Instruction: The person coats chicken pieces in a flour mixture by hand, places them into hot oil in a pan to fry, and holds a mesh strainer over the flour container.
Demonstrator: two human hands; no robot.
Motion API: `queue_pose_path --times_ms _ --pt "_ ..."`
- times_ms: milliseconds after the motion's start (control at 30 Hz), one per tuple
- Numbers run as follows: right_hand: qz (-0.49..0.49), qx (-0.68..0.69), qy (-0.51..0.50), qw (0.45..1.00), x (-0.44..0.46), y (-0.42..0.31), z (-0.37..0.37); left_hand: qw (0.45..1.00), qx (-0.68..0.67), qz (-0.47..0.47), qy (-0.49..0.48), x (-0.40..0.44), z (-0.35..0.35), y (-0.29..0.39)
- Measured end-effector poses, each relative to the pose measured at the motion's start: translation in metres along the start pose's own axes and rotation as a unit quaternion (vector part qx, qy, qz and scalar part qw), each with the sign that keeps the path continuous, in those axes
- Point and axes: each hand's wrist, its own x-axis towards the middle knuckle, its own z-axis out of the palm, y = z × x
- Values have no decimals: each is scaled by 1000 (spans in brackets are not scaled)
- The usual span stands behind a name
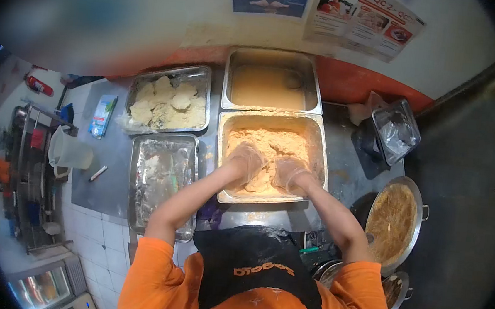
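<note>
A deep steel pan (323,155) holds an orange, crumbly flour-like coating (272,139). Both of my hands are down in it, wearing thin clear plastic gloves. My left hand (249,158) presses into the left half of the mix, and my right hand (288,173) is a short way to its right. The fingers of both are mostly sunk in the coating, so their shape and anything they hold are hidden. Directly behind, touching this pan's far rim, stands a second steel pan (268,86) with a cloudy orange-brown liquid.
Left are a steel tray (210,101) of pale floured pieces and a flour-dusted tray (134,174). Farther left are a blue-green packet (103,116), a marker (98,172) and a plastic jug (71,151). A black container (387,134) and a wide round pan (395,220) are right.
</note>
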Motion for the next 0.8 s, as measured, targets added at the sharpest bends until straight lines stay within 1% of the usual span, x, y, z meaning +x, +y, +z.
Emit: queue_pose_path --times_ms 33,67,167,233,300,333,367,433,500,533,633,700,733,800 --pt "-8 31 -3 999 2 0 12 1000 23 9 -6 3 5 2" --pt "-13 7 -25 1000 -13 -23 -17 1000 20 5 -17 3 5 4" --pt "45 -21 -26 998 -14 -26 -27 999 18 -20 -27 3 -2 -10" --pt "74 -37 117 990 -33 -35 -41 999 19 -39 -21 -2 5 -19" --pt "25 -72 205 976 -36 -17 -26 995 -49 -30 82 -21 -6 -25" --pt "13 -78 204 976 -37 -7 -21 988 -81 -22 132 -28 -10 -28" --pt "4 -84 183 980 -38 1 -19 972 -96 -31 210 -30 -5 -30" --pt "26 -64 93 993 -52 -4 -47 921 -128 -51 364 -32 8 -31" --pt "27 -59 32 997 -52 -11 -52 904 -159 -70 390 -38 4 -22" --pt "12 -65 24 998 -42 -7 -40 895 -172 -79 405 -39 0 -21" --pt "-53 -86 24 995 -4 5 3 877 -252 -104 395 -35 12 -29" --pt "-73 -87 23 993 7 -3 7 888 -210 -133 388 -37 9 -26" --pt "-56 -86 9 995 8 -5 10 893 -191 -143 382 -37 8 -22" --pt "-25 -91 -16 995 9 -11 8 881 -202 -92 418 -35 11 -25"
